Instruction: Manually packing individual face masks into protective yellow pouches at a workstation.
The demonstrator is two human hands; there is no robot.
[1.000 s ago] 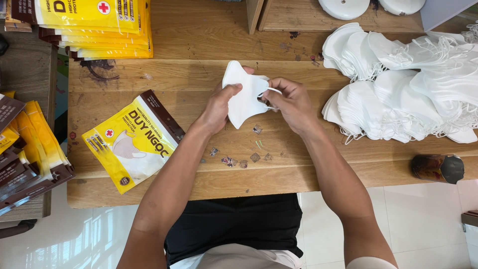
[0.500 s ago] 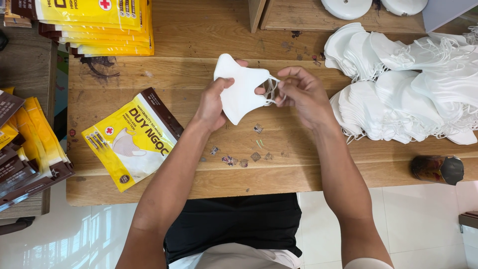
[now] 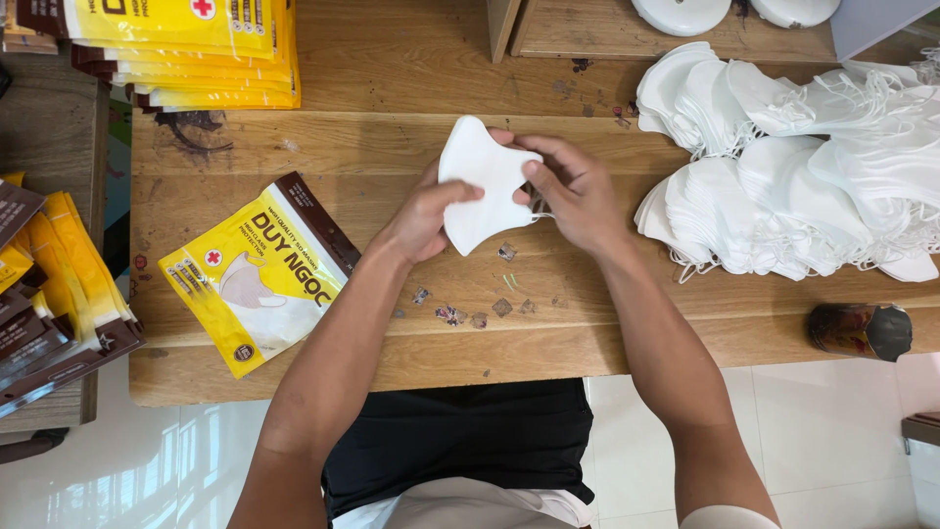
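Yellow pouch point(image 3: 257, 276), dark tape roll point(image 3: 860, 331)

Head-worn view, straight down, close over wooden table point(image 3: 411, 78)

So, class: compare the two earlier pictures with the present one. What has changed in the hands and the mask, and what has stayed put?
The right hand has closed in over the mask's right edge, its fingers now covering the ear loop. The white mask has turned slightly between both hands, and the left hand keeps its grip underneath. The yellow pouch, the pile of masks and the stacked pouches lie as before.
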